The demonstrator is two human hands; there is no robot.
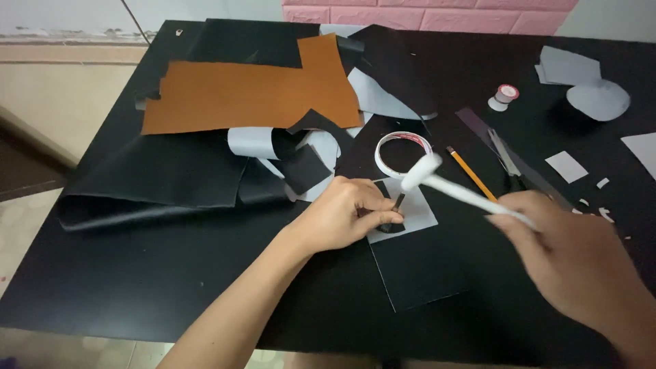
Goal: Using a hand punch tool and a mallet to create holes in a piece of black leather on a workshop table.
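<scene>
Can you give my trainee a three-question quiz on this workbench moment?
1. True or false: the right hand holds a white mallet.
2. What does the left hand steady: A) a small dark punch tool, B) the yellow pencil?
3. Which large sheet lies at the far left of the black table: brown or pink?

Key: 1 true. 2 A. 3 the brown leather sheet.

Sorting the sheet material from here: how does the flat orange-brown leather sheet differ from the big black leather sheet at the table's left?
The orange-brown leather sheet lies flat and spread; the black leather sheet is folded over, curling at its left edge. The orange one has a notched, cut outline; the black one's outline looks plainer. The orange one lies farther from both hands. Both rest on the black table.
</scene>
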